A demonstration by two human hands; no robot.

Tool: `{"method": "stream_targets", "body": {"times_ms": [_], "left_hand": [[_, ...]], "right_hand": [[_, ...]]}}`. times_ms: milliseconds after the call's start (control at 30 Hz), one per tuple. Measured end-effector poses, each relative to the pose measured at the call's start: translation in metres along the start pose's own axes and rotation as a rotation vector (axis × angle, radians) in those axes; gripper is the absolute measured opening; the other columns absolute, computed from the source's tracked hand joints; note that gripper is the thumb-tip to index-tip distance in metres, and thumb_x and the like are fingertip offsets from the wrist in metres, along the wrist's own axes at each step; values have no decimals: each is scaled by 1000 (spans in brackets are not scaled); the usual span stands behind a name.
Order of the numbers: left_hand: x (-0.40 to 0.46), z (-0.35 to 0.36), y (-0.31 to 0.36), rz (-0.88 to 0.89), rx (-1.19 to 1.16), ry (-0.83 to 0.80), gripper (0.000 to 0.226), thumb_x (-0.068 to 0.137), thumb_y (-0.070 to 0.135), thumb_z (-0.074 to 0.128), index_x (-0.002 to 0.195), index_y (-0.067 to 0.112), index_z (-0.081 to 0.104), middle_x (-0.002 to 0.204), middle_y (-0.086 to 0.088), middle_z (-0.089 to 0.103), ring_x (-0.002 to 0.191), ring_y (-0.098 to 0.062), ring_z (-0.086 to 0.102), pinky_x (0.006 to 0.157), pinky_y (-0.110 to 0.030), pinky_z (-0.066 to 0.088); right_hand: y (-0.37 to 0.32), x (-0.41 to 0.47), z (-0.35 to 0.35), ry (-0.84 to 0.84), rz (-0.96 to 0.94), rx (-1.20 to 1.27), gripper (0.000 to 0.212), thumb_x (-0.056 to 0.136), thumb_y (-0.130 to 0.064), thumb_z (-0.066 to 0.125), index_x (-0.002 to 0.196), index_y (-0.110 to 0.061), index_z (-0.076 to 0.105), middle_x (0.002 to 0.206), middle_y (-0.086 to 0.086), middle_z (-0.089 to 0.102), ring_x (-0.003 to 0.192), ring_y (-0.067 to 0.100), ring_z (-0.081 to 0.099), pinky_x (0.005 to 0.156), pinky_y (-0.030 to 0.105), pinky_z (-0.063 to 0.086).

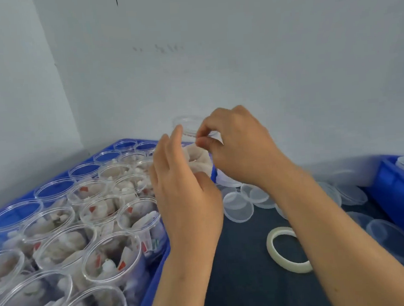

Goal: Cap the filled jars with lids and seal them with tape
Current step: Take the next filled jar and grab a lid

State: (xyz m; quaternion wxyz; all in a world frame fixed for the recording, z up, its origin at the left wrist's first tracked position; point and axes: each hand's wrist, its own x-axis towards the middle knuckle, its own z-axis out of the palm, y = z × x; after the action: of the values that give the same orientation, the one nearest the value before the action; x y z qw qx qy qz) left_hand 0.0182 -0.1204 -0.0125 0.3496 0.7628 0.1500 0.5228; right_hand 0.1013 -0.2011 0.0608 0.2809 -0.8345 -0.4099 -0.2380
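A clear jar [198, 161] filled with pale white pieces is held up between both hands, above the table's middle. My left hand [184, 190] wraps round its left side. My right hand [238, 145] pinches with thumb and forefinger at the rim of the clear lid [187, 124] that sits on the jar's top. A roll of clear tape [285, 254] lies flat on the dark table, under my right forearm. Several loose clear lids [238, 206] lie on the table beyond it.
A blue tray [156, 270] on the left holds several open filled jars [112, 254] and some empty ones at its far edge. A blue bin [397, 194] stands at the right. More lids [391, 240] lie by it. A white wall is close behind.
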Motion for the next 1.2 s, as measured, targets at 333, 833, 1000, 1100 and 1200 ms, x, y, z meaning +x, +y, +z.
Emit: {"method": "stream_targets", "body": {"times_ms": [333, 833, 1000, 1100, 1200], "left_hand": [[-67, 46, -42, -236, -185, -405, 107, 70, 58, 85, 138, 84, 7, 144, 31, 52, 133, 0, 56, 104, -38, 57], [-98, 75, -99, -188, -126, -272, 103, 79, 30, 94, 163, 34, 34, 144, 9, 60, 124, 10, 54, 93, -1, 40], [-98, 77, -101, -214, -166, -242, 104, 78, 30, 93, 163, 36, 34, 133, 29, 55, 119, 24, 48, 93, 4, 35], [-98, 78, -103, -209, -197, -245, 105, 78, 30, 94, 163, 38, 33, 124, 43, 47, 117, 30, 45, 92, 5, 36], [-99, 80, -101, -185, -215, -252, 106, 76, 32, 95, 161, 44, 34, 128, 42, 51, 121, 26, 49, 93, 2, 39]], "right_hand": [[56, -78, 1, -221, 140, -58, 10, 96, -35, 68, 89, -35, 75, 99, -19, 65, 98, 8, 48, 88, 38, 50], [146, -126, 123, -418, 339, -28, 34, 99, -21, 60, 132, -27, 66, 152, -8, 50, 136, 29, 41, 112, 41, 39], [150, -124, 123, -335, 304, -121, 9, 94, -31, 70, 101, -26, 72, 126, -11, 62, 116, 25, 51, 91, 40, 49], [153, -120, 113, -324, 366, -95, 2, 96, -26, 67, 96, -24, 66, 117, -5, 61, 109, 25, 56, 86, 42, 51], [155, -107, 82, -157, 509, 72, 8, 101, -27, 59, 95, -22, 60, 99, -2, 66, 92, 24, 63, 75, 37, 45]]}}
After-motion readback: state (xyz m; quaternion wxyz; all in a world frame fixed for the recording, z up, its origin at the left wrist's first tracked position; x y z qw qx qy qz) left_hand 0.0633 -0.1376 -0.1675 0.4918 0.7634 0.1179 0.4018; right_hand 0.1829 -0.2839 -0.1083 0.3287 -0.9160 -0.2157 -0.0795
